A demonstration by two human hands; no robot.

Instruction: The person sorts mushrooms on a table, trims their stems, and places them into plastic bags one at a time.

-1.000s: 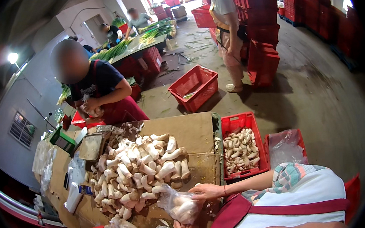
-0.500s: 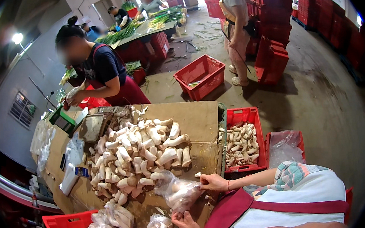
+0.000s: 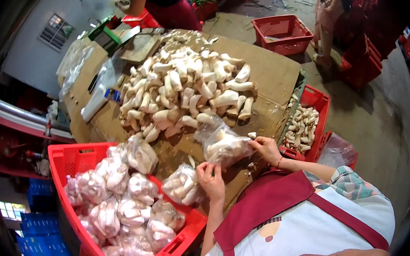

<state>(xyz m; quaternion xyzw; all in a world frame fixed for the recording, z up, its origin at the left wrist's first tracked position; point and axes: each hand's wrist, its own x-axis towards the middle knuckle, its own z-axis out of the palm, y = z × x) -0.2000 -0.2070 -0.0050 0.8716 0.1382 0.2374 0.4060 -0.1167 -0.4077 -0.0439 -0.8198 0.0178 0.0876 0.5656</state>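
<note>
Currently has one filled clear bag [image 3: 223, 147] over the near side of the table [image 3: 275, 66], one smaller bag [image 3: 180, 184] lying just left of it, one red crate [image 3: 187, 232] crowded with similar bags too overlapped to count, and one big heap of loose mushrooms [image 3: 186, 81]. Pinches the first bag's right edge narrowly with the right hand [image 3: 268, 150], and curls the left hand [image 3: 212, 180] at its lower edge, too hidden to tell whether gripping. Works above brown cardboard [image 3: 273, 102], near another red crate of small pieces [image 3: 300, 132], with two co-workers [image 3: 171, 11] beyond.
</note>
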